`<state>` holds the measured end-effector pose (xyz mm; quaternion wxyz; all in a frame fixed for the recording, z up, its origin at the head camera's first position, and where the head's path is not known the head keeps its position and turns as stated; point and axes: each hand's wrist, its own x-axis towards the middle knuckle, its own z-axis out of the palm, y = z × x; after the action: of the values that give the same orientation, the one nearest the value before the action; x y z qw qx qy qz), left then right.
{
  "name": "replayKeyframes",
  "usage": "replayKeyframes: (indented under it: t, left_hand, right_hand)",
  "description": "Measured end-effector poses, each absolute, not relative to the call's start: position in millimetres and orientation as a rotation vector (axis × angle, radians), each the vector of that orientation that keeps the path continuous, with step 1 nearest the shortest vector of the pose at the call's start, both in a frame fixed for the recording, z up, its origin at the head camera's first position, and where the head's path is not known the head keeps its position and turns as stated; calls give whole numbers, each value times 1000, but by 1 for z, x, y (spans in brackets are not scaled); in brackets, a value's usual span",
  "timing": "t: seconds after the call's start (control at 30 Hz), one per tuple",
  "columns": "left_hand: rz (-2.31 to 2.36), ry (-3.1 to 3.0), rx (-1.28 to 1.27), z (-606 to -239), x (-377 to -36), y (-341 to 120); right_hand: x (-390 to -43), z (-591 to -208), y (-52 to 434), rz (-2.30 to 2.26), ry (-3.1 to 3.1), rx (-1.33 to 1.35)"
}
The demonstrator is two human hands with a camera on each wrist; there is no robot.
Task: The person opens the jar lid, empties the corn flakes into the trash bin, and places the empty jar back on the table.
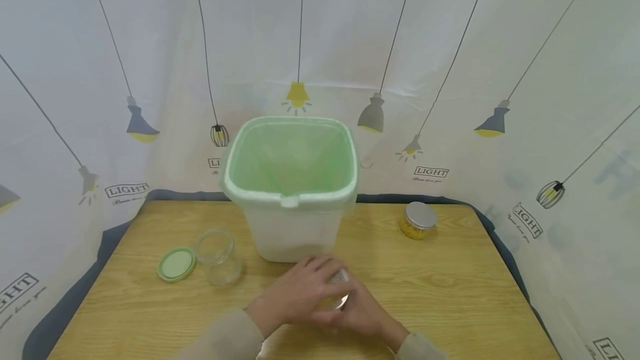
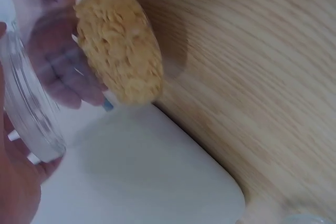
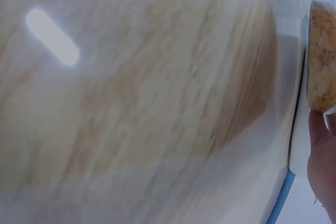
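Both hands are around a clear jar of tan flakes [image 1: 341, 278], in front of the bin in the head view. My left hand [image 1: 300, 296] curls its fingers over the jar's top. In the left wrist view it grips a clear ridged rim [image 2: 34, 93]; whether this is a lid or the jar's neck I cannot tell. The flakes [image 2: 121, 48] fill the jar's lower end. Lower on the jar, my right hand [image 1: 362, 313] holds it; its fingers [image 3: 316, 127] touch the jar's base in the right wrist view.
A white bin with a pale green rim [image 1: 292, 199] stands behind the hands. To the left are an open glass jar [image 1: 222, 263] and a round green lid [image 1: 176, 264]. A silver-lidded jar with yellow contents [image 1: 417, 221] stands at the back right of the wooden table [image 1: 450, 293].
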<state>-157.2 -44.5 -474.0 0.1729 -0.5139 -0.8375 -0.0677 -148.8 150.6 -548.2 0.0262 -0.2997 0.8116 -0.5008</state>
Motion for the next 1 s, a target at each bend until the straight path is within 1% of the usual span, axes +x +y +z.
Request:
replayKeyframes:
  t: [0.23,0.37,0.5,0.67,0.9,1.0]
  left_hand:
    - [-58,-2491,-1160,-476,-145,-35]
    - [-19,-2532,-1108,-476,-142,-34]
    - [-61,-2538,-1174,-475,-143,-37]
    - [-147,-2486,-1355,-471,-149,-43]
    - [-110,-2403,-1601,-459,-160,-54]
    - [-97,-2417,-1633,-460,-160,-55]
  right_hand:
    - [-147,-552,149,-1543,2549,-823]
    - [-146,-553,149,-1511,2561,-813]
    - [-148,-549,147,-1452,2541,-809]
    - [-150,-545,150,-1372,2605,-818]
    - [-148,-545,154,-1365,2613,-989]
    - [-147,-546,153,-1362,2600,-969]
